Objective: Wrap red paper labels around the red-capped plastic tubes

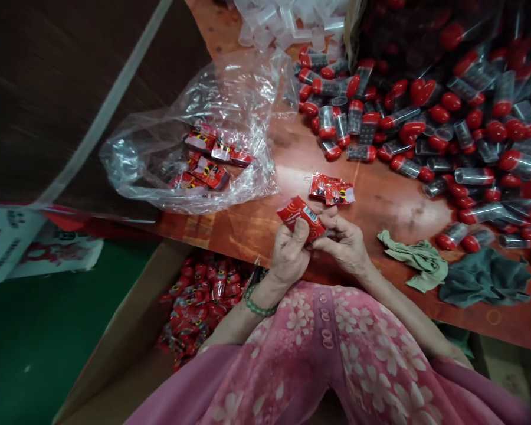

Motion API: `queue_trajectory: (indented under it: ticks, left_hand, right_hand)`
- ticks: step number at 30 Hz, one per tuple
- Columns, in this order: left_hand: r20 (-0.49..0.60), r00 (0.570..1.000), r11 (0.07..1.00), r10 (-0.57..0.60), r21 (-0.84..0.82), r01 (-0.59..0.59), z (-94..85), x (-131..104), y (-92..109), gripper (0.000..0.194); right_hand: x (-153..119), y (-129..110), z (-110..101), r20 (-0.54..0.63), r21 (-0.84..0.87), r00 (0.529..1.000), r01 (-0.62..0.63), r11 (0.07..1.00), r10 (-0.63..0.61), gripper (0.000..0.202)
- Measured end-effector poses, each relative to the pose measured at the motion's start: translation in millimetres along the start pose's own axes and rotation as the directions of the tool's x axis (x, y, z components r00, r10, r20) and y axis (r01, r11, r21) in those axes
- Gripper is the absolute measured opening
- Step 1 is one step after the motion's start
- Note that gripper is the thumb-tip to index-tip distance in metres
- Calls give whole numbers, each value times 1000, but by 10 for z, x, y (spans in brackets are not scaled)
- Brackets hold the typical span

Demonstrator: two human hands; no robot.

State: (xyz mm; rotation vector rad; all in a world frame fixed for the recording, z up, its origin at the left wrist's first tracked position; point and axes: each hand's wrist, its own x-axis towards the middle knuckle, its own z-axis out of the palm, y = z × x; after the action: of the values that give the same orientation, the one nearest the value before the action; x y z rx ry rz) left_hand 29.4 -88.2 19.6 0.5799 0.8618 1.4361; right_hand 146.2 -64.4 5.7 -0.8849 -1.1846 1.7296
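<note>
Near the table's front edge, my left hand (291, 251) is closed on a red printed packet (298, 215), thumb on top of its face. The packet carries swirls and a white label patch. My right hand (343, 239) is at the packet's right end, its fingers pinched at the lower right corner. Just beyond my hands lie a few similar red packets (331, 190), overlapping on the table. To the left, a clear plastic bag (243, 94) lies open on its side with several red packets (207, 171) inside.
Clear tubes with red caps (407, 127) are heaped at the right. Translucent cups (287, 23) lie at the back. A pale green cloth (418, 260) and a dark cloth (487, 277) rest on the wooden table (287, 144). Below left, a cardboard box (124, 319) holds red-wrapped items (203, 301).
</note>
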Motion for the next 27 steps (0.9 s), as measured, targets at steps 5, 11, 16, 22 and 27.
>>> queue_trajectory:
  ticks: [5,11,16,22,27]
  left_hand:
    - [29,998,994,55,91,-57,-21,-98,-71,43]
    - [1,998,945,55,323,-53,-299,-288,59,42]
    - [-353,866,530,355,839,125,-1210,-954,427,36]
    - [-342,854,-382,392,784,489,-1979,-1423,944,74]
    - [177,836,-263,520,964,-40,-1139,-540,638,60]
  right_hand:
    - [10,28,85,-57,-113,998,33,993,-40,60]
    - [-3,49,57,240,-360,969,148,921,-62,54]
    - [74,-187,-368,307,-758,930,366,540,-200,28]
    - [242,-172,-941,155,-974,969,183,132,-193,45]
    - [300,71,-1087,152,-982,960,174,76,-234,31]
